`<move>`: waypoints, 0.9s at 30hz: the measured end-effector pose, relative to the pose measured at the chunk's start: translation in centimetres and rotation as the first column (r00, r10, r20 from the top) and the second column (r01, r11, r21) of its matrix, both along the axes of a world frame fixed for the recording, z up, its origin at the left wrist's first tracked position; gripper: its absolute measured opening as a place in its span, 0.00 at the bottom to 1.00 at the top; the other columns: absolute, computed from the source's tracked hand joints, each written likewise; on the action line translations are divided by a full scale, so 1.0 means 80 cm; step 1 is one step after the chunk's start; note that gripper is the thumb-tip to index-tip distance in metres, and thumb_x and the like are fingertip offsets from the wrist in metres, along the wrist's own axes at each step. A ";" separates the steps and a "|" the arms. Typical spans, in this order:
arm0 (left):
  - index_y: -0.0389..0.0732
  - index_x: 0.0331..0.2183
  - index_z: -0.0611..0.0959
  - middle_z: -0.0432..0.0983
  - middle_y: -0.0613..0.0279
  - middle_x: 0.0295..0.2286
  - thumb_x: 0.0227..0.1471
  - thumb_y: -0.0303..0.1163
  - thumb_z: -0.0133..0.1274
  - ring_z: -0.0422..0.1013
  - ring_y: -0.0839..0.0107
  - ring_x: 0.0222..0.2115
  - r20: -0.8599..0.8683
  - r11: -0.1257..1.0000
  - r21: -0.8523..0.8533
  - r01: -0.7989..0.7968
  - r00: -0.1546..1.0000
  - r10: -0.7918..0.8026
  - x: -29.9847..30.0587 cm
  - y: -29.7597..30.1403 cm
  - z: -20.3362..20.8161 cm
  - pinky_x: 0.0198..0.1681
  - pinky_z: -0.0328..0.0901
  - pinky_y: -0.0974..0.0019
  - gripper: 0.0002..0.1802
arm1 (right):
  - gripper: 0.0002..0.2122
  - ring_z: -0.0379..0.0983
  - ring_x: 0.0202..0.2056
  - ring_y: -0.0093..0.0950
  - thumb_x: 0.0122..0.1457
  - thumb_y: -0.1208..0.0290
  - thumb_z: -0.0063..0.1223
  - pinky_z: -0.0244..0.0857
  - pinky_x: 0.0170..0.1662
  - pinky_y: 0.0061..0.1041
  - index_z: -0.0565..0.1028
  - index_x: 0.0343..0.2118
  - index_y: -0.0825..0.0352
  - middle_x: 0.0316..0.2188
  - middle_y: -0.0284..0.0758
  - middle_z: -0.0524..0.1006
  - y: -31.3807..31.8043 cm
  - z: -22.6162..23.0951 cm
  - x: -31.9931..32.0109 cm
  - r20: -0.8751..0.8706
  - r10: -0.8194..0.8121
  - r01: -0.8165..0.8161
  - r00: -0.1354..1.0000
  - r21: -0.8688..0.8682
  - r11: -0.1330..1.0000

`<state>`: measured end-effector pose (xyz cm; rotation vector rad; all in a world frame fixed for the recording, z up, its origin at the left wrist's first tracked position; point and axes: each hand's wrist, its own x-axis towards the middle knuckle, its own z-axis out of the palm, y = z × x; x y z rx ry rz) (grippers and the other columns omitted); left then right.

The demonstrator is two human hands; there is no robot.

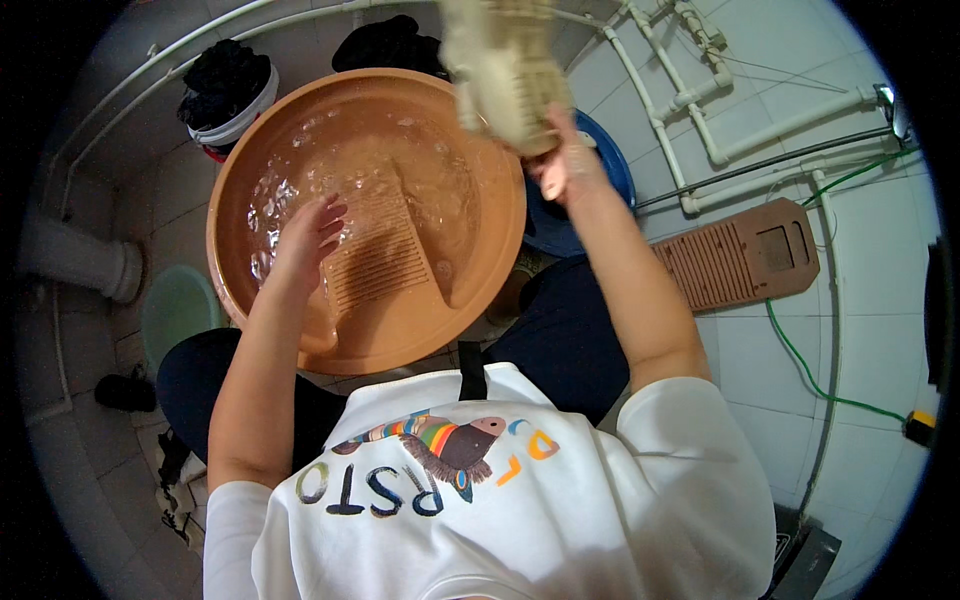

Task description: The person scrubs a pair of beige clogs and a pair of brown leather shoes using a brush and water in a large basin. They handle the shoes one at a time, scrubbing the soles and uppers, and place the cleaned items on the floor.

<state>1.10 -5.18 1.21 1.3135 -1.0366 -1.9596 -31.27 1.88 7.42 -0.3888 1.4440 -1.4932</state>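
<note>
In my raised right hand (572, 165) is a cream-coloured shoe (508, 75), blurred by motion and cut off by the top of the view. It is held up over the right rim of a large orange-brown tub (490, 260), partly in front of a blue basin (610, 165). My left hand (310, 240) hovers over the tub with its fingers apart and nothing in them. Beside it, a ribbed washboard (385, 265) slopes down into the water (400, 135), which has bubbles and ripples.
A white bucket (240, 122) of dark cloth stands behind the tub, with a dark bundle (390, 45) nearby. A pale green basin (180, 310) sits at left. On the right are a brown washboard (735, 255), white pipes (690, 130) and a green cord (800, 365).
</note>
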 end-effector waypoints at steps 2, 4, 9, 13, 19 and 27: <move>0.44 0.45 0.72 0.71 0.64 0.41 0.53 0.43 0.42 0.64 0.72 0.41 0.078 0.999 -0.020 0.035 0.996 -0.034 0.001 0.000 -0.012 0.44 0.56 0.66 0.20 | 0.36 0.70 0.41 0.31 0.45 0.48 0.57 0.66 0.30 0.21 0.60 0.50 0.69 0.45 0.42 0.68 0.011 -0.009 -0.054 -0.175 -0.099 0.097 0.980 -0.022 0.995; 0.44 0.45 0.72 0.71 0.64 0.41 0.53 0.43 0.42 0.65 0.72 0.41 0.080 0.999 -0.012 0.047 0.996 -0.045 -0.002 0.003 -0.014 0.44 0.56 0.66 0.20 | 0.33 0.72 0.38 0.31 0.46 0.48 0.56 0.65 0.23 0.19 0.61 0.47 0.71 0.44 0.44 0.68 0.023 -0.032 -0.107 -0.250 -0.147 0.139 0.957 -0.051 0.989; 0.44 0.45 0.73 0.72 0.63 0.40 0.52 0.41 0.44 0.65 0.71 0.40 0.084 0.999 -0.025 0.024 0.996 -0.022 0.005 0.002 -0.021 0.43 0.57 0.66 0.19 | 0.37 0.70 0.40 0.45 0.52 0.57 0.54 0.70 0.23 0.28 0.43 0.56 0.67 0.45 0.53 0.63 0.046 -0.067 -0.140 -0.177 -0.275 0.318 0.945 0.304 0.898; 0.43 0.42 0.73 0.73 0.63 0.38 0.52 0.42 0.46 0.66 0.71 0.39 0.052 1.000 -0.010 0.027 0.998 -0.026 0.003 0.001 -0.022 0.42 0.57 0.66 0.18 | 0.32 0.70 0.37 0.50 0.57 0.62 0.47 0.72 0.23 0.33 0.40 0.56 0.64 0.49 0.59 0.55 0.065 -0.102 -0.158 -0.170 -0.393 0.426 0.904 0.254 0.868; 0.43 0.40 0.73 0.73 0.64 0.37 0.51 0.42 0.47 0.66 0.72 0.37 0.093 0.998 -0.028 0.060 0.994 -0.057 0.002 0.008 -0.020 0.41 0.58 0.66 0.17 | 0.19 0.71 0.39 0.43 0.59 0.75 0.35 0.71 0.38 0.33 0.52 0.51 0.77 0.42 0.48 0.68 0.061 -0.098 -0.144 -0.108 -0.233 0.251 0.966 0.197 0.948; 0.42 0.45 0.73 0.72 0.63 0.40 0.54 0.44 0.43 0.65 0.69 0.41 0.209 0.995 -0.059 0.076 0.976 -0.062 0.008 0.012 -0.019 0.45 0.58 0.65 0.20 | 0.17 0.68 0.20 0.25 0.57 0.67 0.41 0.60 0.21 0.28 0.62 0.50 0.65 0.25 0.33 0.71 0.039 -0.078 -0.112 -0.454 0.028 0.125 0.891 0.304 0.944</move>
